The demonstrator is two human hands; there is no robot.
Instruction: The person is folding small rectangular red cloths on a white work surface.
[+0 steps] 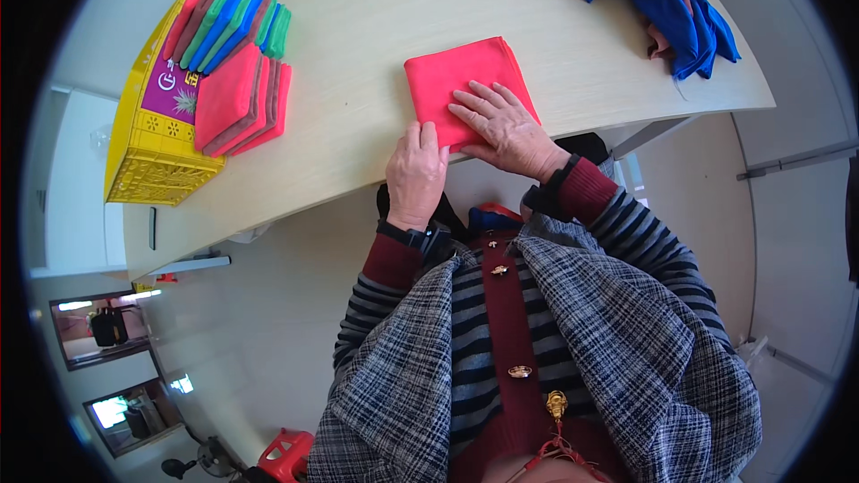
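Observation:
A red cloth (438, 80), folded into a square, lies on the table close to its near edge. At the cloth's near left corner, my left hand (417, 177) has its fingers closed on the edge. My right hand (510, 132) lies flat across the right part of the cloth, fingers spread. To the left rest folded red and brown cloths (228, 98) in a small stack. Behind them leans a row of folded green, blue, brown and red cloths (222, 25).
A yellow plastic basket (161, 156) with a purple label stands at the table's left end. Loose blue cloths (684, 27) lie heaped at the far right, with brown and red ones among them. The pale wooden table (340, 27) curves along its near edge. A red stool (286, 456) is low at left.

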